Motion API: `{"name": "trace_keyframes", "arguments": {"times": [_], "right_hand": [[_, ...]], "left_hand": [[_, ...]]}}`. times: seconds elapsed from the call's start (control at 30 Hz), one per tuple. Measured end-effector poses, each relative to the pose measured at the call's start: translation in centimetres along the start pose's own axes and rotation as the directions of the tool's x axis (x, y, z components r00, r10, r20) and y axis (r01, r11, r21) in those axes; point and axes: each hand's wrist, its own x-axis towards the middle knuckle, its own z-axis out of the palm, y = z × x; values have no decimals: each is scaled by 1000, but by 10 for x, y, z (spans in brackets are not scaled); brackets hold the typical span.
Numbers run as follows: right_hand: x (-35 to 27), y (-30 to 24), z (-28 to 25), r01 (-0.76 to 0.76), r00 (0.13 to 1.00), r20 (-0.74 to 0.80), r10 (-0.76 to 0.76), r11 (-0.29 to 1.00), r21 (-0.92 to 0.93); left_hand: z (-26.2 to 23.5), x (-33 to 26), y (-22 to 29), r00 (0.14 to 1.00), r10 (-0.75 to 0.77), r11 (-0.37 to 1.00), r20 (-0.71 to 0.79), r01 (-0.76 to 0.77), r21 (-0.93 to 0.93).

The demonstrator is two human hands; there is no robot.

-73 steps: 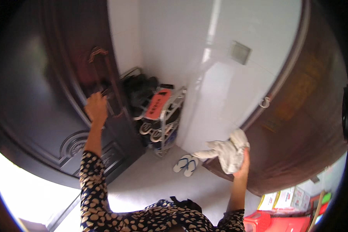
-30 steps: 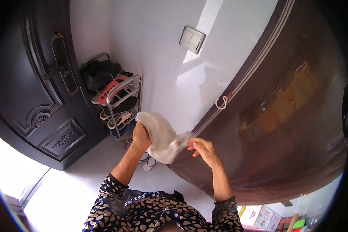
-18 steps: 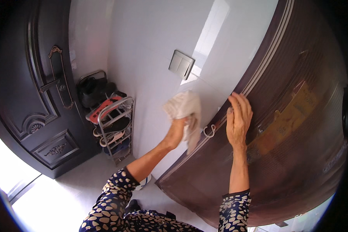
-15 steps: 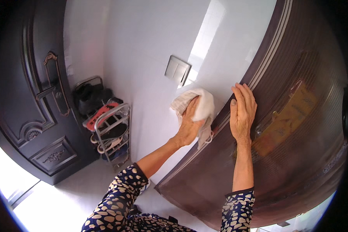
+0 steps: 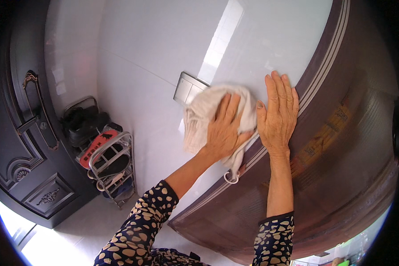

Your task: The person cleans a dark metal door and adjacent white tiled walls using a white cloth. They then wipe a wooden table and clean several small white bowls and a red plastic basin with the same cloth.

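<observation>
My left hand (image 5: 224,124) presses a white cloth (image 5: 199,119) against the pale, glossy wall, its fingers spread over the fabric. The cloth's upper edge overlaps the lower right part of a silver light switch (image 5: 188,90). A corner of the cloth hangs down toward a small white ring (image 5: 231,177); whether the two are joined I cannot tell. Just to the right, my right hand (image 5: 278,115) lies flat and open, fingers up, over the striped border of a brown, curtain-like sheet (image 5: 332,190) and the wall beside it. Nothing is held in it.
On the left stands a dark panelled door (image 5: 53,195) with an ornate handle (image 5: 41,117). A metal rack (image 5: 113,170) of shoes sits between door and wall. A yellowish strip (image 5: 317,148) shows on or through the brown sheet. Bright light falls on the floor at lower left.
My left hand and the cloth have moved up and slightly right along the wall, now partly over the switch. My right hand has slid up a little. The view has shifted.
</observation>
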Motion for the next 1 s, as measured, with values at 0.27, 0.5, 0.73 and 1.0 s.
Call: {"name": "trace_keyframes", "arguments": {"times": [0.27,0.5,0.73,1.0], "right_hand": [[-15,16,11,64,978,-203,45,865,497],[-28,-14,20,-44,994,-104,42,999,-16],[-88,-27,26,34,973,232,-16,997,-75],[-91,-28,30,63,964,265,-13,982,-180]], "left_hand": [[16,-18,11,998,55,998,27,-55,5],[73,-174,-72,877,-133,690,462,417,-592],[65,-175,-47,935,-241,959,258,190,209],[35,-83,-45,943,-326,938,-68,331,99]]}}
